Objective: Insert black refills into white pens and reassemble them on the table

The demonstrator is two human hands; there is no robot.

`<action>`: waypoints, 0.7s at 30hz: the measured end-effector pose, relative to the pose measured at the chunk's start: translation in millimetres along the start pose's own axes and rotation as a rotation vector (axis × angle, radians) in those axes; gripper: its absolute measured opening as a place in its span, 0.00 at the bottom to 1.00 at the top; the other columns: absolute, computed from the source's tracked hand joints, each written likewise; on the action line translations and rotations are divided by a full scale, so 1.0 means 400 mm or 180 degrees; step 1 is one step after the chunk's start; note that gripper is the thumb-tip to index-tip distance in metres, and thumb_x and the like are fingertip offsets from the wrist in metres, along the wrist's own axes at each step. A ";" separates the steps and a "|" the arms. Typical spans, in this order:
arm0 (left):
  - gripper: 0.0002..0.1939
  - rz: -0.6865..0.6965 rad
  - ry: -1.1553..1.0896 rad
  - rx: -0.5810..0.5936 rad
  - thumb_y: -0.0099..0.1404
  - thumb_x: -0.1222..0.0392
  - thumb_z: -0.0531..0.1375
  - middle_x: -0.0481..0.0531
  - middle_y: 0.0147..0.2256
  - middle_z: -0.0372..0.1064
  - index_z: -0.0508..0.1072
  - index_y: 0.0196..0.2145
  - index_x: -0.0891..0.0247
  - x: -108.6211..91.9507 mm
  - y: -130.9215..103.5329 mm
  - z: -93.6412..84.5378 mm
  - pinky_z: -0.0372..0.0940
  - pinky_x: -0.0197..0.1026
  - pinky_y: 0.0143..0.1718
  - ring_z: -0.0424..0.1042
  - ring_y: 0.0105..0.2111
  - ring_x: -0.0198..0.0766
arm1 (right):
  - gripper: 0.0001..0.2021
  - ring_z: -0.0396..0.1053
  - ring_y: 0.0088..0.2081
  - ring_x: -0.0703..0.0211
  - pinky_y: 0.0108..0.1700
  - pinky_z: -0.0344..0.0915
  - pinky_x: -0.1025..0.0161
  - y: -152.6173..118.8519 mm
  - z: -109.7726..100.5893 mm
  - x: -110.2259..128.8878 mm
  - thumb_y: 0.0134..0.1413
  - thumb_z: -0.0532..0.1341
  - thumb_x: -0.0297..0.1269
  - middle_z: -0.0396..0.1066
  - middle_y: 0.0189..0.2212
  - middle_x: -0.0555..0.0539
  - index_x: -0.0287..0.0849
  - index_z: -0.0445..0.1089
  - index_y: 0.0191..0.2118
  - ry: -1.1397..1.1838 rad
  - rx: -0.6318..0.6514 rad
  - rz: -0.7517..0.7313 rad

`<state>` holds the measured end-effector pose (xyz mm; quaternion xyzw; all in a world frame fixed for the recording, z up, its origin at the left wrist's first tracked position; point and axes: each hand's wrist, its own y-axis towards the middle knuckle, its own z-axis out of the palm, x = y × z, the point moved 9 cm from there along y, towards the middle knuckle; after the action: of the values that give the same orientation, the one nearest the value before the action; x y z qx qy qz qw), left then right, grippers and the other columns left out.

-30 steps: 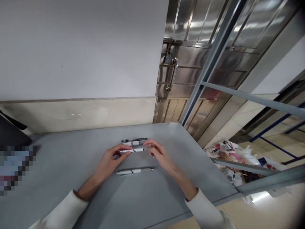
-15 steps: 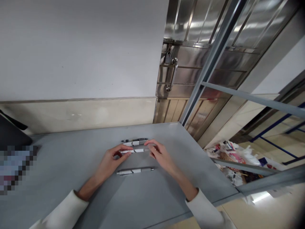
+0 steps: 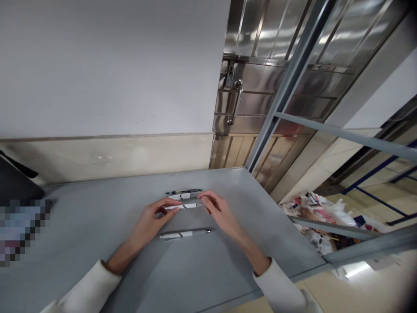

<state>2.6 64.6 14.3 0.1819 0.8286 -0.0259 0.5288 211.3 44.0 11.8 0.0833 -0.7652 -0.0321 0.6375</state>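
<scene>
Both my hands hold one white pen [image 3: 184, 206] level above the grey table [image 3: 97, 226]. My left hand [image 3: 151, 219] pinches its left end, and my right hand [image 3: 220, 211] grips its right end. A second pen [image 3: 184, 234] lies on the table just in front of my hands. Further back, close behind the held pen, lie a couple more pens [image 3: 183, 193] side by side. Both my sleeves are white.
A white wall rises behind the table. At the right stands a steel gate [image 3: 260, 78] with a handle and padlock, crossed by a metal frame post [image 3: 286, 87]. Litter [image 3: 319, 217] lies on the floor beyond the table's right edge. A dark object [image 3: 16, 182] sits at far left.
</scene>
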 end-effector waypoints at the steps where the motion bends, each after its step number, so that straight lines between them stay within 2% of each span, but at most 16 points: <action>1: 0.14 -0.0003 0.0006 -0.0021 0.68 0.47 0.63 0.52 0.44 0.83 0.83 0.44 0.55 -0.001 0.000 -0.002 0.70 0.44 0.42 0.78 0.40 0.47 | 0.15 0.61 0.30 0.57 0.33 0.56 0.61 -0.001 0.000 0.006 0.69 0.58 0.52 0.62 0.26 0.52 0.48 0.74 0.44 -0.0063 0.0007 -0.0052; 4: 0.13 0.0098 0.0028 -0.0072 0.68 0.48 0.64 0.52 0.42 0.83 0.84 0.43 0.55 -0.012 -0.002 -0.008 0.70 0.45 0.44 0.79 0.41 0.47 | 0.15 0.62 0.32 0.56 0.35 0.58 0.61 -0.003 0.003 0.020 0.70 0.57 0.52 0.66 0.29 0.51 0.49 0.74 0.45 -0.0141 0.0110 -0.0170; 7: 0.12 0.0229 0.0010 -0.0143 0.67 0.48 0.66 0.52 0.42 0.83 0.85 0.42 0.55 -0.025 -0.005 -0.014 0.70 0.46 0.48 0.79 0.44 0.48 | 0.17 0.61 0.31 0.57 0.37 0.60 0.60 0.000 0.006 0.013 0.70 0.56 0.55 0.61 0.27 0.52 0.48 0.73 0.44 0.0051 0.0180 -0.0101; 11: 0.17 -0.0023 -0.0507 -0.0267 0.64 0.47 0.69 0.53 0.44 0.82 0.82 0.47 0.57 -0.012 -0.001 -0.024 0.72 0.44 0.43 0.79 0.41 0.46 | 0.18 0.59 0.27 0.58 0.37 0.62 0.60 -0.007 0.026 0.001 0.71 0.54 0.56 0.57 0.24 0.55 0.48 0.71 0.47 0.0252 0.0334 0.0047; 13: 0.18 -0.0173 -0.0948 -0.0361 0.63 0.47 0.70 0.53 0.42 0.81 0.81 0.48 0.58 0.001 0.003 -0.030 0.72 0.42 0.40 0.78 0.38 0.44 | 0.17 0.64 0.29 0.58 0.37 0.61 0.60 -0.020 0.052 0.015 0.73 0.54 0.54 0.63 0.25 0.54 0.48 0.70 0.50 0.0167 0.0579 0.0017; 15: 0.15 -0.0234 -0.1417 -0.0464 0.63 0.48 0.71 0.53 0.41 0.80 0.81 0.43 0.59 0.011 0.005 -0.034 0.72 0.40 0.42 0.76 0.40 0.42 | 0.15 0.70 0.37 0.56 0.37 0.62 0.61 -0.032 0.076 0.047 0.72 0.56 0.51 0.73 0.33 0.50 0.48 0.69 0.53 -0.0046 0.0764 -0.0117; 17: 0.14 -0.0252 -0.1843 -0.0436 0.63 0.49 0.71 0.53 0.42 0.79 0.82 0.41 0.59 0.017 0.007 -0.028 0.72 0.40 0.44 0.75 0.42 0.42 | 0.15 0.71 0.48 0.53 0.38 0.62 0.62 -0.029 0.076 0.094 0.69 0.61 0.48 0.75 0.47 0.46 0.50 0.70 0.56 -0.0371 0.0572 -0.0400; 18: 0.14 -0.0273 -0.1997 -0.0365 0.63 0.49 0.71 0.53 0.43 0.78 0.82 0.42 0.59 0.018 0.007 -0.021 0.72 0.40 0.44 0.75 0.43 0.42 | 0.15 0.70 0.52 0.52 0.39 0.63 0.62 -0.021 0.073 0.114 0.69 0.61 0.47 0.74 0.51 0.45 0.51 0.71 0.57 -0.0417 0.0416 -0.0480; 21: 0.15 -0.0379 -0.2173 -0.0104 0.64 0.48 0.71 0.53 0.42 0.77 0.82 0.44 0.59 0.017 0.003 0.003 0.71 0.39 0.41 0.73 0.40 0.40 | 0.11 0.70 0.51 0.53 0.46 0.66 0.59 0.023 0.072 0.156 0.71 0.60 0.45 0.74 0.50 0.46 0.51 0.74 0.53 -0.0379 0.0009 -0.0687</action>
<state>1.4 67.2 8.1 0.1055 0.6134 -0.1028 0.7759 171.4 41.0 68.4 0.1640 -0.7884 -0.1043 0.5836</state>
